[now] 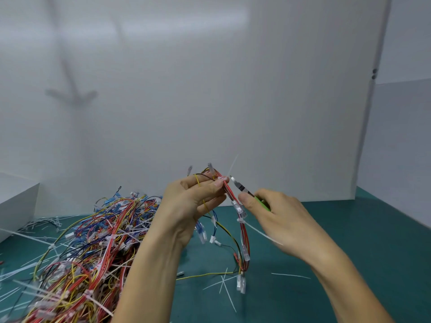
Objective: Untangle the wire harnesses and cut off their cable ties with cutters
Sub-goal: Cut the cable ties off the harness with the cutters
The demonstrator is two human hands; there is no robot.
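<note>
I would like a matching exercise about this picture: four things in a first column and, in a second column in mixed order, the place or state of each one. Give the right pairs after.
Column one
1. cutters
2. held harness
3. pile of harnesses
4. loose cut ties

Column two
A. lie flat on the green mat, in front of the person
B. heaped on the mat at the left
C. gripped by the left hand, hanging down
D. held in the right hand, tip near a white tie

Pairs: 1-D, 2-C, 3-B, 4-A
</note>
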